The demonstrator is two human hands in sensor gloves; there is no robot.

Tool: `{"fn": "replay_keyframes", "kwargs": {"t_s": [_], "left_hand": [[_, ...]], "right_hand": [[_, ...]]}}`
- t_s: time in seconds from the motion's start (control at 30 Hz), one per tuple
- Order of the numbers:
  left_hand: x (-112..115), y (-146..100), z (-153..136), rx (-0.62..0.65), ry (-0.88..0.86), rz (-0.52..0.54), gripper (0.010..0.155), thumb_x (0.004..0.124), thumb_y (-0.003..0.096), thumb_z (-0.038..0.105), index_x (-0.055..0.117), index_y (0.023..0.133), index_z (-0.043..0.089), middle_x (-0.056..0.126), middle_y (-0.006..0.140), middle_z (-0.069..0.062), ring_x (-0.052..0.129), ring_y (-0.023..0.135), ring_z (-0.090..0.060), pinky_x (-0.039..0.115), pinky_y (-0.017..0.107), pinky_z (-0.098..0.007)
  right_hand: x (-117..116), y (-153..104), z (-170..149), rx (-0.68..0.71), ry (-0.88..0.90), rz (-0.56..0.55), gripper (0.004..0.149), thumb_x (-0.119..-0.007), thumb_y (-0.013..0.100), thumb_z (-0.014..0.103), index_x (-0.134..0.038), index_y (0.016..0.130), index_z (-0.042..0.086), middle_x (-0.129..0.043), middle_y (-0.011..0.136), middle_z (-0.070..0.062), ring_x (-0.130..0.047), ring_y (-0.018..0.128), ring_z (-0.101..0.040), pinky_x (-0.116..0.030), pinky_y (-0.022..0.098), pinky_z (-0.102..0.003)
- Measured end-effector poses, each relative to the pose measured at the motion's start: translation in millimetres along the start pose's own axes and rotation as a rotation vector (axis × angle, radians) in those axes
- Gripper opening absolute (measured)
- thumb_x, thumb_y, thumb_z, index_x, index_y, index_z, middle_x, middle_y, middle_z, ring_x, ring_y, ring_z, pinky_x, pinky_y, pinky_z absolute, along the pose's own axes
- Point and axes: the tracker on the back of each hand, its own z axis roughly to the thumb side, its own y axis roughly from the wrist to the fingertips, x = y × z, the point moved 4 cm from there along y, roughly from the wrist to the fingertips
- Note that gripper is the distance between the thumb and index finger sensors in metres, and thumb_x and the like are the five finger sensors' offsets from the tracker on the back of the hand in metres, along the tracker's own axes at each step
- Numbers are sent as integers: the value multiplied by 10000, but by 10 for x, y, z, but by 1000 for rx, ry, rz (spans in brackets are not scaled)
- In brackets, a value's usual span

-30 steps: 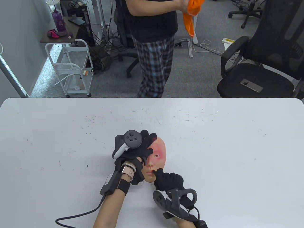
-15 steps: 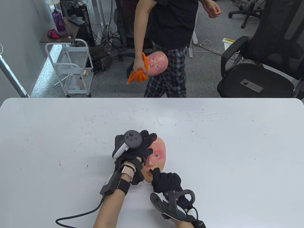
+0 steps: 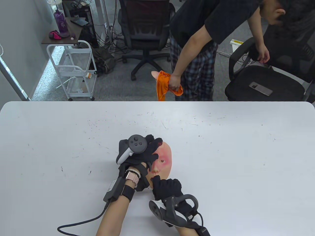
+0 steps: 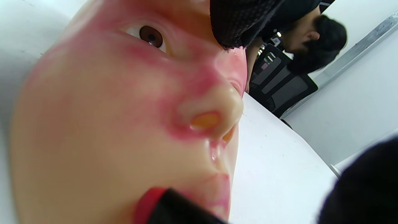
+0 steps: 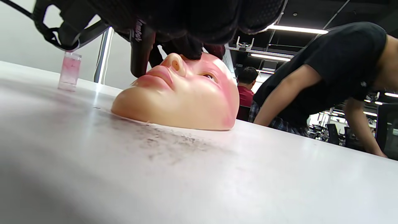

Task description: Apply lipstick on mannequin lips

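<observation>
Pink-cheeked, flesh-toned rubber mannequin face lies near the white table's six o'clock edge, left hand pressing its forehead. Right hand, fingers pinching a dark lipstick, has slid toward nine o'clock across the lips, so colouring continues.

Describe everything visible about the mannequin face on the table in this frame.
The mannequin face is a flesh-toned, rubbery-looking mask lying face up on the white table, chin toward the person. It has brown eyes and blotchy pink-red staining on forehead, cheeks and around the nose. The left hand rests over its forehead and one side. The right hand holds a dark lipstick whose red tip touches the lips.
</observation>
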Motion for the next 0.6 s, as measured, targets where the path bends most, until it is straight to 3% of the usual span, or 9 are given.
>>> {"fn": "replay_keyframes", "kwargs": {"t_s": [0.6], "left_hand": [[4, 2, -7, -3, -1, 1, 713, 778, 518, 326, 458, 1144, 446, 196, 1235, 23, 194, 1137, -317, 342, 800, -612]], "right_hand": [[40, -125, -83, -2, -22, -36, 493, -756, 427, 415, -823, 859, 187, -911, 474, -8, -883, 404, -176, -735, 511, -499]]}}
